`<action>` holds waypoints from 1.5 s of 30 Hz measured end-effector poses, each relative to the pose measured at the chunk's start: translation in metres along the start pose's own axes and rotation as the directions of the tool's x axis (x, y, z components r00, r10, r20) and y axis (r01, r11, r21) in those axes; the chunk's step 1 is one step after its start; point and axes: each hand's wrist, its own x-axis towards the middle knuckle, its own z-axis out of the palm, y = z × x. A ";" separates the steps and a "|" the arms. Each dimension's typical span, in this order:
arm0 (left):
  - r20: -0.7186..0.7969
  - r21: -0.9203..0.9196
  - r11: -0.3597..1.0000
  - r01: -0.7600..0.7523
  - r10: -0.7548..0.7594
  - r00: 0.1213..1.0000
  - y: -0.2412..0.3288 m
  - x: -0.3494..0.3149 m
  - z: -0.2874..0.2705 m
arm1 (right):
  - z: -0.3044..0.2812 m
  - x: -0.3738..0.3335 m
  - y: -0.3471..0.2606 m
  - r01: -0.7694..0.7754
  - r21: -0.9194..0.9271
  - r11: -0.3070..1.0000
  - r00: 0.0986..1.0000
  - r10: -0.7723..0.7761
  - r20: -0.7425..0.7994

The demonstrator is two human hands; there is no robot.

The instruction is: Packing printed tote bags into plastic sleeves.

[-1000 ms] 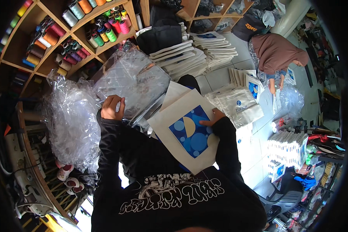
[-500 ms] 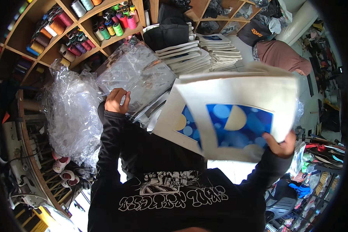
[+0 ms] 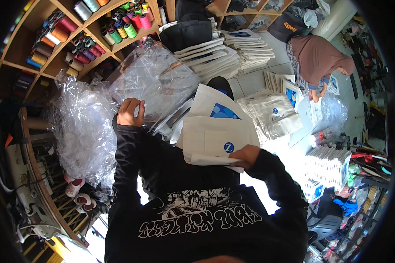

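Note:
A cream cloth bag (image 3: 206, 136) with a round blue emblem lies across my lap, its lower edge bent over. At that edge my right hand (image 3: 246, 157) is closed on the fabric. Beneath it, another cream bag (image 3: 202, 103) with a blue bubble-patterned panel sticks out at the far side. My left hand (image 3: 130, 112) is held by the near edge of a pack of clear plastic sleeves (image 3: 156, 83). Its fingers are loosely bent with the thumb apart, and nothing shows in them.
Crumpled clear plastic (image 3: 83, 131) bulges at the left. Thread spools (image 3: 129, 30) fill the wooden shelf behind. Folded cream bags stand in stacks (image 3: 215, 59) at the back, and more bags (image 3: 272, 111) lie on the floor at right. A person in a brown head covering (image 3: 320, 57) works beyond.
My right hand has moved left and lowered the bag from the raised right side onto my lap. The emblem side now faces up. My left hand has barely moved.

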 end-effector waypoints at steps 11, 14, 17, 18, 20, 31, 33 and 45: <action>0.036 -0.018 0.999 -0.043 0.044 0.998 0.009 -0.002 0.006 | -0.033 0.067 0.052 0.001 0.117 0.993 0.973 0.026 -0.229; 0.025 -0.020 1.000 0.011 -0.011 1.000 0.011 -0.005 0.004 | -0.021 0.067 0.040 -0.105 -0.197 0.975 0.889 0.003 -0.458; 0.049 -0.018 0.997 0.073 -0.072 0.996 0.015 -0.002 0.004 | 0.012 0.056 0.046 -0.172 -0.385 0.907 0.801 -0.099 -0.591; 0.053 -0.017 0.997 0.077 -0.076 0.996 0.014 -0.002 0.004 | 0.023 0.053 0.048 -0.168 -0.487 0.857 0.789 -0.179 -0.588; 0.063 0.012 0.997 0.076 -0.076 0.995 0.010 -0.002 0.005 | 0.038 0.043 0.048 -0.160 -0.568 0.807 0.812 -0.220 -0.541; 0.075 0.027 0.985 0.173 -0.175 0.982 0.007 -0.001 0.005 | 0.034 0.047 0.038 -0.071 -0.545 0.835 0.940 -0.127 -0.316; 0.095 -0.003 0.978 0.211 -0.210 0.973 0.004 -0.002 0.008 | 0.038 0.049 0.042 -0.050 -0.582 0.812 0.937 -0.164 -0.309; 0.227 0.084 0.993 -0.086 0.065 0.972 -0.007 0.000 0.013 | 0.036 0.063 0.043 -0.030 -0.750 0.661 0.770 -0.463 -0.439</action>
